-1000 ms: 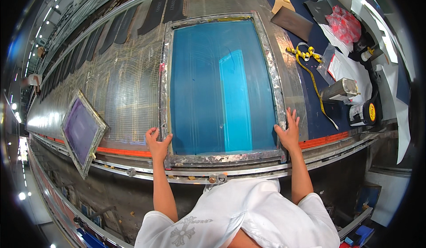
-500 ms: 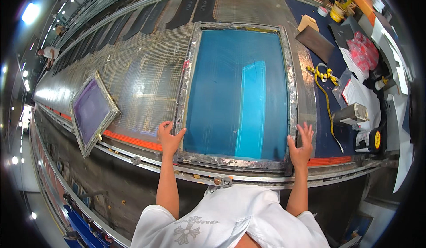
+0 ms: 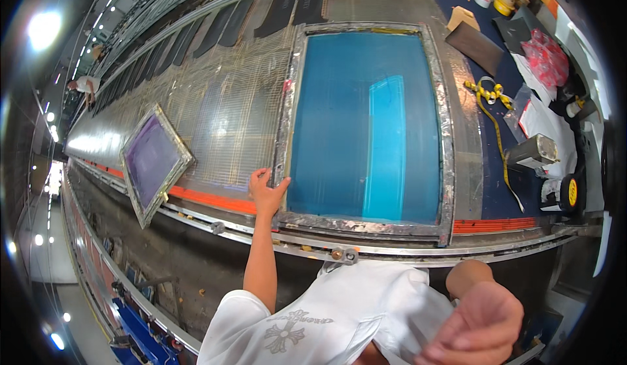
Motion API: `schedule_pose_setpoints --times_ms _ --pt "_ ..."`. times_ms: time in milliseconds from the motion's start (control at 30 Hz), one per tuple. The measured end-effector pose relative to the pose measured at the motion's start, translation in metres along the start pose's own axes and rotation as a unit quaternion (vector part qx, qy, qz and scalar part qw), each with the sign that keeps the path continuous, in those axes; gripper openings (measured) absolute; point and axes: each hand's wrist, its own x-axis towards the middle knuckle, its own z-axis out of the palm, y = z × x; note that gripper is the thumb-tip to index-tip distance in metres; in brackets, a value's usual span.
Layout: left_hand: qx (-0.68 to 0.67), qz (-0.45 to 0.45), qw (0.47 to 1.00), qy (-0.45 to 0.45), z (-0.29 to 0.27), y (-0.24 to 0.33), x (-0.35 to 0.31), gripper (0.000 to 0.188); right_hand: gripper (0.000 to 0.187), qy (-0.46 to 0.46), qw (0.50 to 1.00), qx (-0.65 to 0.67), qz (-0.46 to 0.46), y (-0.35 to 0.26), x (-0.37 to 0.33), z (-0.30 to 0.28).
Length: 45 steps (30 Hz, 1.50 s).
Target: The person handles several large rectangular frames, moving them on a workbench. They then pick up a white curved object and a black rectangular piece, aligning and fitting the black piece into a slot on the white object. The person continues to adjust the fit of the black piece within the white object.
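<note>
A large screen-printing frame (image 3: 447, 169) with blue mesh (image 3: 333, 123) lies flat on the long printing table in front of me. A bright blue rectangular patch shows through or reflects on its mesh. My left hand (image 3: 266, 194) is at the frame's lower left side, fingers spread, the thumb against the side rail. My right hand (image 3: 480, 326) is raised close to the camera at the lower right, in front of my white shirt and away from the frame. Its fingers are curled and blurred; whether they hold anything is unclear.
Left of the frame, a smaller purple-mesh screen (image 3: 153, 159) overhangs the table's near edge. Dark flat pieces (image 3: 277, 12) line the far side. On the right are a yellow tape measure (image 3: 493, 113), a metal can (image 3: 535, 151), a red plastic bag (image 3: 545, 61) and a black container (image 3: 558, 193).
My right hand has left the frame's right side and come back toward me, up near the camera. My left hand stays at the frame's left rail. The whole view has shifted slightly.
</note>
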Motion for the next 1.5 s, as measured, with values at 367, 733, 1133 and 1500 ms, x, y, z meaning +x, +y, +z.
schedule_pose_setpoints --times_ms 367,733,1133,1500 --pt "-0.048 -0.004 0.999 -0.003 0.0 0.004 0.002 0.061 0.026 -0.141 0.644 -0.323 0.679 -0.021 -0.227 -0.112" --pt "-0.059 -0.022 0.998 -0.02 -0.004 0.008 0.002 0.062 0.033 -0.181 0.555 -0.392 0.711 -0.064 -0.33 -0.129" --pt "-0.01 -0.006 1.0 -0.004 -0.005 0.014 0.001 0.056 0.028 -0.191 0.551 -0.405 0.705 -0.061 -0.325 -0.127" --pt "-0.045 -0.005 0.999 -0.009 -0.004 0.011 0.002 0.06 0.027 -0.18 0.554 -0.413 0.7 -0.06 -0.325 -0.125"
